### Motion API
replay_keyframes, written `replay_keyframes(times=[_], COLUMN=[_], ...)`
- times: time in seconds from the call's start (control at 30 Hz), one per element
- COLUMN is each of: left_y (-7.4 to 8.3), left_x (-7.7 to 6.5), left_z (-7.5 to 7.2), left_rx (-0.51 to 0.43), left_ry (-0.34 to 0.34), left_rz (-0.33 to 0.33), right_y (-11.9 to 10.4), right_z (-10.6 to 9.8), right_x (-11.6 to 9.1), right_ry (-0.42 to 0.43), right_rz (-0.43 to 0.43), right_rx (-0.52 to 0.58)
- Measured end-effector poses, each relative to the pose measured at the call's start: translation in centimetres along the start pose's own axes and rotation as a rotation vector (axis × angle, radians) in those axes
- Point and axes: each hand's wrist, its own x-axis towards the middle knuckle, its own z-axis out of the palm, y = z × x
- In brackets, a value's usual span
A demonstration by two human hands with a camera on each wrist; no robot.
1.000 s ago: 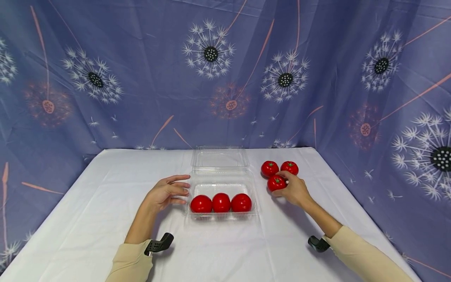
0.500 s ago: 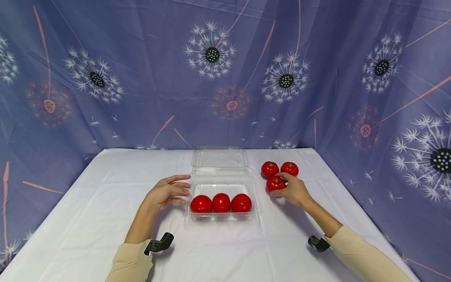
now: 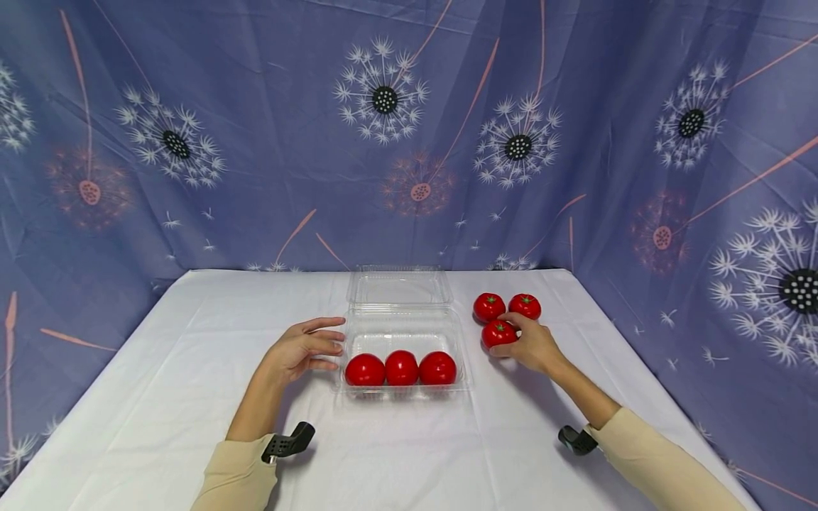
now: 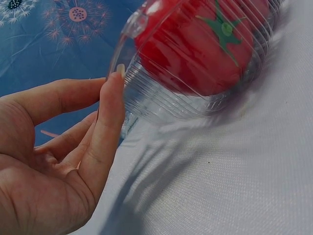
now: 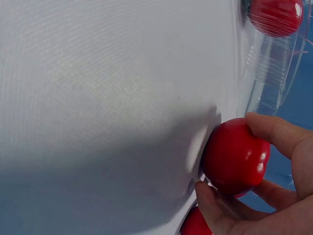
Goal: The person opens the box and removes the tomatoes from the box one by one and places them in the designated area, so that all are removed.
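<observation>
My right hand holds a red tomato with a green stem, thumb and fingers around its sides, right of the container. In the right wrist view this tomato sits between the fingers, close to the white cloth. My left hand touches the left side of a clear plastic clamshell container with loosely extended fingers. Left wrist view: fingertips of that hand meet the clear rim. Three tomatoes lie in a row along the container's front wall.
Two more tomatoes, one and another, stand just behind the held one. The container's lid lies folded back. A white cloth covers the table, and a blue patterned curtain hangs behind and at the sides.
The tomato in my right hand has shifted slightly left and toward me, away from the pair behind it. My left hand and the container have stayed put.
</observation>
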Motion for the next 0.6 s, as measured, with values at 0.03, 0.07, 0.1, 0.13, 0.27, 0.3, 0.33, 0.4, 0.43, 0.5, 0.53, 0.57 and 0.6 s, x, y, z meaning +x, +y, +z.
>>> replay_keyframes(times=[0.03,0.07,0.1,0.13,0.27,0.3,0.33,0.4,0.43,0.5,0.53,0.57,0.6], left_y=[0.0,-0.1,-0.1,-0.1,-0.1,-0.1,0.0,0.1,0.1,0.1,0.2,0.2,0.2], left_x=[0.0,0.0,0.0,0.0,0.0,0.0,0.0,0.1,0.1,0.1,0.0,0.0,0.0], left_z=[0.0,0.0,0.0,0.0,0.0,0.0,0.0,0.0,0.0,0.0,0.0,0.0,0.0], left_rx=[-0.001,-0.003,-0.003,-0.003,0.004,0.006,0.006,0.006,0.005,0.001,0.002,0.003,0.004], left_ry=[-0.002,-0.003,-0.005,-0.007,-0.007,-0.008,-0.006,-0.004,-0.005,-0.005,-0.002,-0.002,-0.001], left_rz=[-0.001,-0.001,-0.001,-0.002,-0.002,-0.002,-0.003,-0.004,-0.005,-0.008,-0.011,-0.012,-0.011], right_y=[0.0,-0.1,-0.1,-0.2,-0.7,-0.9,-1.1,-1.6,-1.9,-2.5,-2.9,-3.3,-3.6], right_z=[0.0,-0.1,-0.2,-0.3,-1.1,-1.3,-1.5,-1.9,-2.0,-2.2,-2.2,-2.2,-2.2], right_x=[0.0,-0.1,-0.1,-0.1,0.1,0.2,0.2,0.4,0.4,0.5,0.5,0.4,0.4], right_ry=[-0.002,-0.005,-0.01,-0.014,-0.006,0.002,0.013,0.035,0.043,0.057,0.063,0.065,0.068], right_rz=[-0.001,-0.001,-0.003,-0.006,-0.005,-0.01,-0.014,-0.024,-0.031,-0.054,-0.066,-0.079,-0.094], right_rx=[-0.002,-0.003,-0.006,-0.01,-0.025,-0.028,-0.033,-0.038,-0.035,-0.036,-0.034,-0.03,-0.024])
